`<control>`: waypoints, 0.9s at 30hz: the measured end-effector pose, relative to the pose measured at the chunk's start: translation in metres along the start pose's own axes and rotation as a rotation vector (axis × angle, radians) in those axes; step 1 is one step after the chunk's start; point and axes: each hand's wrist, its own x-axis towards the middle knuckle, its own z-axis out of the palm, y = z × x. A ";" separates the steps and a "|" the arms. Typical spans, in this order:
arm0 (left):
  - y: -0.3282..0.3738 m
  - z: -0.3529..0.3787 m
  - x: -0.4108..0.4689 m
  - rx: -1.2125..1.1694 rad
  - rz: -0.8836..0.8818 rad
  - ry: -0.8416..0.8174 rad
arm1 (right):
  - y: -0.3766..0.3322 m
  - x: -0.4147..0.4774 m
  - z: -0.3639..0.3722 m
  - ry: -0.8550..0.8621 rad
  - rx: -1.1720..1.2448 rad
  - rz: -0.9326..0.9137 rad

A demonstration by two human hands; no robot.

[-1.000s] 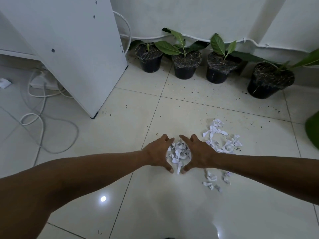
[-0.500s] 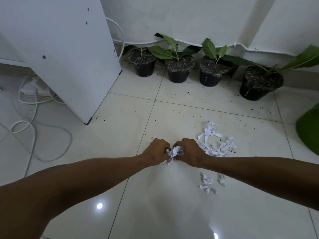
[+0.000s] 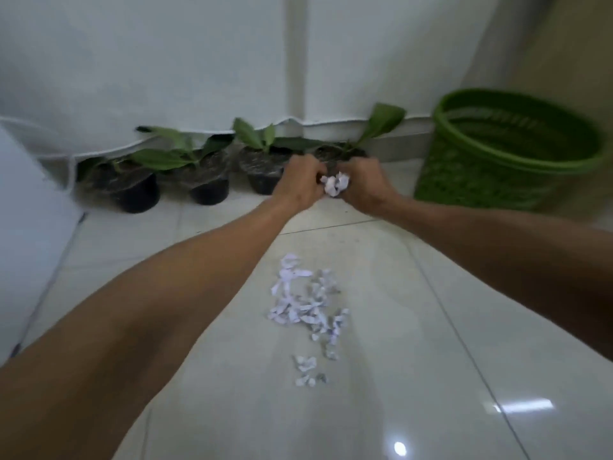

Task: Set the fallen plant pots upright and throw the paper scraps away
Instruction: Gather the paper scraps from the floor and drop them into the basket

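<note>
My left hand (image 3: 300, 182) and my right hand (image 3: 363, 185) are raised together in front of me, both closed around a bunch of white paper scraps (image 3: 335, 184) that pokes out between them. More paper scraps (image 3: 306, 305) lie in a loose heap on the floor tiles below my arms, with a few stray bits (image 3: 306, 370) nearer to me. Several black plant pots (image 3: 205, 180) with green leaves stand upright in a row along the wall; my hands hide part of the rightmost one. The frame is motion-blurred.
A green woven bin (image 3: 507, 154) stands open at the right, against the wall, just right of my hands. A white cabinet panel (image 3: 30, 234) fills the left edge. White wall and a thin cable (image 3: 199, 141) run behind the pots.
My hands closed around the gathered scraps and lifted them off the floor, up and to the right. The view swung right, bringing the green bin into sight.
</note>
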 end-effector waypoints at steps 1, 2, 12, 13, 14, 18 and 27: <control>0.024 0.007 0.022 0.025 0.048 -0.010 | 0.016 0.000 -0.026 0.006 -0.044 0.029; 0.049 0.016 0.044 0.044 0.089 -0.019 | 0.035 0.000 -0.049 0.018 -0.083 0.062; 0.240 0.092 0.201 0.058 0.336 0.065 | 0.178 0.008 -0.199 0.417 -0.062 0.473; 0.245 0.101 0.212 0.070 0.330 0.056 | 0.188 0.014 -0.203 0.447 -0.029 0.526; 0.249 0.109 0.219 0.077 0.328 0.034 | 0.197 0.019 -0.206 0.470 0.001 0.593; 0.252 0.126 0.231 0.161 0.353 -0.104 | 0.226 0.027 -0.199 0.342 -0.093 0.817; 0.235 0.131 0.226 0.149 0.284 -0.279 | 0.214 0.018 -0.199 0.200 -0.197 0.863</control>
